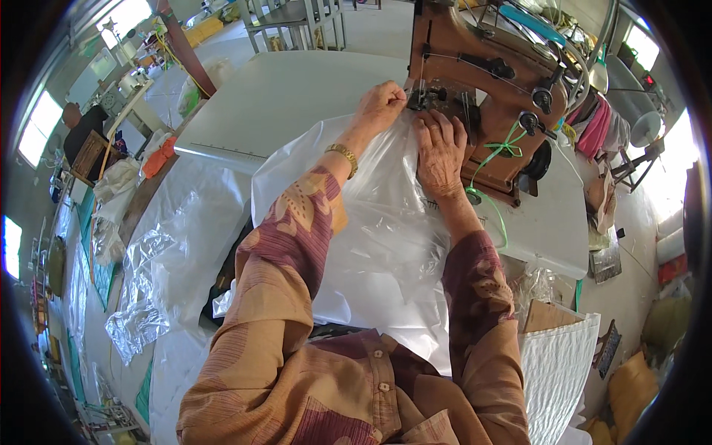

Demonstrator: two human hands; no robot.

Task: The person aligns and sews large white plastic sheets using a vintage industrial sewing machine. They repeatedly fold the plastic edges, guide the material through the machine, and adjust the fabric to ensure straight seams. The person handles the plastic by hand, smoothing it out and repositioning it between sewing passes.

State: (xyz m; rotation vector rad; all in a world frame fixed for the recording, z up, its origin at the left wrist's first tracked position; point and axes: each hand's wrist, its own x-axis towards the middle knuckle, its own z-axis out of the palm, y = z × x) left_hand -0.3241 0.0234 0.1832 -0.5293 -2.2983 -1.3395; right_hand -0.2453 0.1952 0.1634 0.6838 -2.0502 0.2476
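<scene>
A brown industrial sewing machine (447, 41) stands on a pale work table (297, 85), its needle and presser foot (420, 96) just beyond my hands. Translucent white plastic sheeting (371, 233) runs from the foot down over the table edge into my lap. My left hand (380, 106) is closed in a pinch on the sheeting's far edge, left of the foot; its fingertips are partly hidden. With fingers extended, my right hand (440, 152) lies flat on the sheeting, fingertips close to the foot. A green ribbon (504, 148) is tied on the machine, beside my right hand.
More clear plastic (178, 252) hangs at the table's left. A white quilted-looking sheet (561, 371) and a brown board (550, 317) are near my right elbow. A grey chair (293, 18) stands behind the table. Far left, another person (87, 133) sits, turned away.
</scene>
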